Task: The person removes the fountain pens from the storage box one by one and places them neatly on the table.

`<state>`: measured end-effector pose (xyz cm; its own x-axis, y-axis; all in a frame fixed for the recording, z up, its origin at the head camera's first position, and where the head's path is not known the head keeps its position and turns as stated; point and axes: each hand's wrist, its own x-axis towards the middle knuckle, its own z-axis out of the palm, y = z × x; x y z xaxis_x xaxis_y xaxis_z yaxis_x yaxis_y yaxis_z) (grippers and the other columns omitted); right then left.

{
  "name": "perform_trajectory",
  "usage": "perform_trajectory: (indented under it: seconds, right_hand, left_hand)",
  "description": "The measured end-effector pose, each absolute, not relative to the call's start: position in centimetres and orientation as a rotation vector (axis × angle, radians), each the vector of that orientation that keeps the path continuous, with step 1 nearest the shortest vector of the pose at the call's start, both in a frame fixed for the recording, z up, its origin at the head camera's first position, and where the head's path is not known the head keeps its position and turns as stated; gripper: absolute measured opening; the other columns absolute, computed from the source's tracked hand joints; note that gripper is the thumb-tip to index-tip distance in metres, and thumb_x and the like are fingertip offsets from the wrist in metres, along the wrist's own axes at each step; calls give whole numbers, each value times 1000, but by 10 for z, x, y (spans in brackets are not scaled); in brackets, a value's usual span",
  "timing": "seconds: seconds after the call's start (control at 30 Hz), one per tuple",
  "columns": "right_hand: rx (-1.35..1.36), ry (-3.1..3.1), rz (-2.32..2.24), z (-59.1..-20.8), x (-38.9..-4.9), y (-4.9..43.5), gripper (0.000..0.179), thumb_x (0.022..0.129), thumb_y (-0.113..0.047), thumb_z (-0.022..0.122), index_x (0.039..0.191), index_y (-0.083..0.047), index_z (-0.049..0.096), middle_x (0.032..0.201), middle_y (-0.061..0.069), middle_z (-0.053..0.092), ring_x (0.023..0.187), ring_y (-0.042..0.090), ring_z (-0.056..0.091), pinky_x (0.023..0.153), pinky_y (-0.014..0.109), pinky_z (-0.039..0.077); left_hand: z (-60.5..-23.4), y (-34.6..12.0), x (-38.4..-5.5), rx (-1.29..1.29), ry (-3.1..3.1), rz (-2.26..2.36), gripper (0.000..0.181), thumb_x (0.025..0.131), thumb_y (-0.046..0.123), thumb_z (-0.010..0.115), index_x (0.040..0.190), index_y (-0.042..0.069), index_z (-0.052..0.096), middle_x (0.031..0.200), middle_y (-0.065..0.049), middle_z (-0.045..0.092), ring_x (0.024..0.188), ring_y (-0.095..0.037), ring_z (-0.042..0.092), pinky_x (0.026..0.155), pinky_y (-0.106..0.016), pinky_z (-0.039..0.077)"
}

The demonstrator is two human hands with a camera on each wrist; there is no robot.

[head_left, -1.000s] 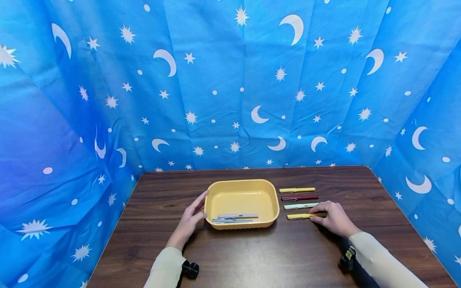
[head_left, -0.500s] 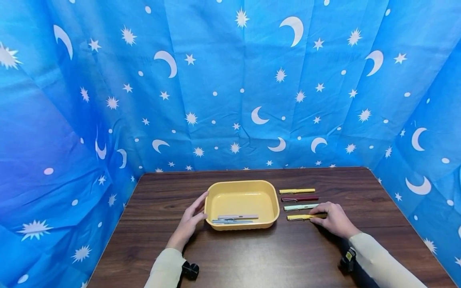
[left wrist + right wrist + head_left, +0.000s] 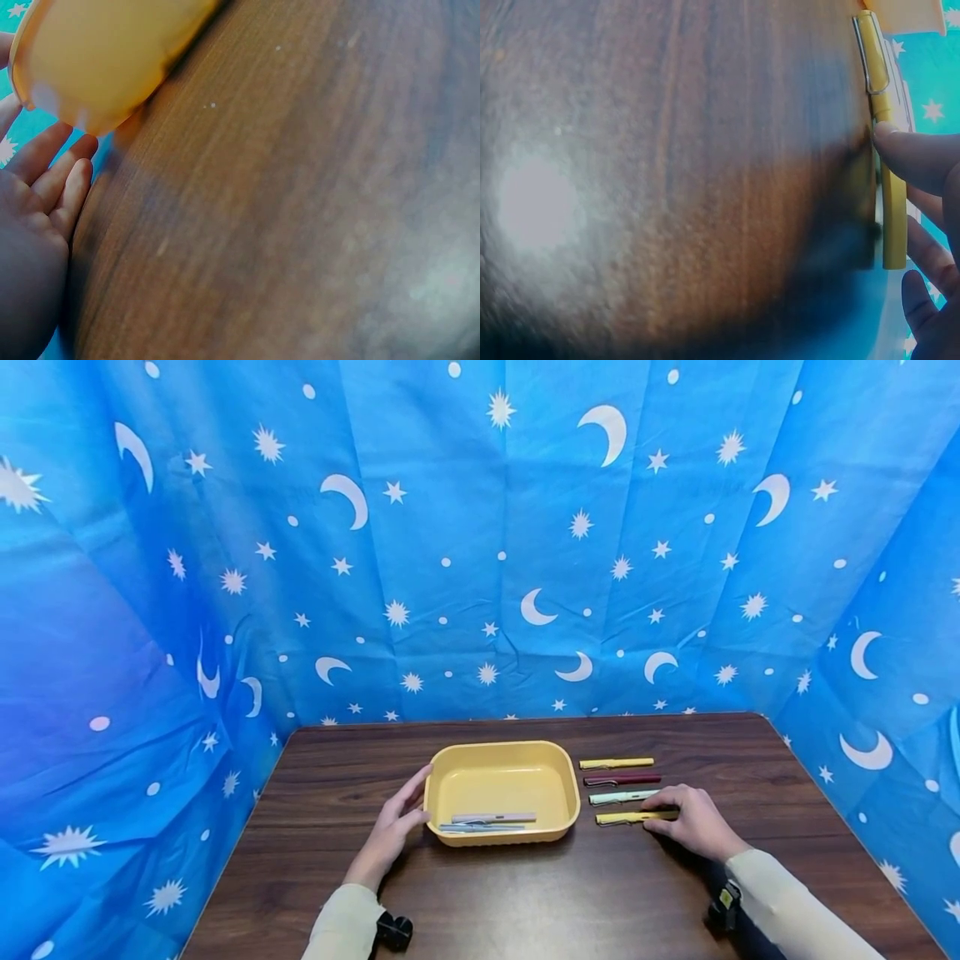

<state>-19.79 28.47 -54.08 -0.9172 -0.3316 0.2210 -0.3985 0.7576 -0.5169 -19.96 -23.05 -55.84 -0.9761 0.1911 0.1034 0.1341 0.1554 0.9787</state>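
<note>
A yellow rectangular tray stands on the table, with a pale pinkish pen and a light blue pen lying inside near its front wall. Fingers of my left hand touch the tray's left side; in the left wrist view they look loosely extended. My right hand pinches the nearest yellow pen between thumb and fingers. This pen lies level, its clip end pointing toward the tray. Just behind it are a pale green pen, a dark red pen and another yellow pen.
The dark wood table is enclosed by a blue curtain printed with moons and stars. Black wrist devices are strapped at the left wrist and the right wrist, close to the tabletop.
The head view has shifted slightly, so everything sits a little lower in it. Both hands, the tray and the pens keep their places relative to each other.
</note>
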Motion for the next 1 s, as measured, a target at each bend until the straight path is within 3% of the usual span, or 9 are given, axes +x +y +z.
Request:
perform_trajectory:
  seconds: [0.2,0.43,0.73,1.0]
  right_hand:
    - [577,-2828,883,-534,-194,286,24,86,-17,87,110,-16,82,107,-5,78,103,24,71,90,53,59]
    - [515,-2793,942,-515,-194,284,32,92,-21,82,120,-8,78,118,9,76,108,31,70,89,55,59]
    - [390,-2726,1125,-489,-205,275,34,100,-31,72,128,-11,74,119,9,76,100,23,70,82,29,59]
    - [410,-2677,1194,-468,-214,255,40,100,-35,71,135,-14,70,125,8,73,106,24,70,86,26,58]
  left_hand:
    - [-558,-231,-199,345,2348,1990,75,94,-4,56,163,21,41,169,-7,37,153,-31,38,111,-14,39]
    - [-558,-230,-199,348,2347,1989,74,95,-4,55,164,21,40,169,-7,35,153,-31,38,110,-14,40]
    - [-558,-230,-200,335,2345,1995,75,95,-3,56,163,23,40,169,-7,35,153,-32,38,109,-14,40]
    - [-559,-230,-200,363,2340,2003,75,95,-4,56,163,21,41,169,-10,36,153,-34,38,110,-13,40]
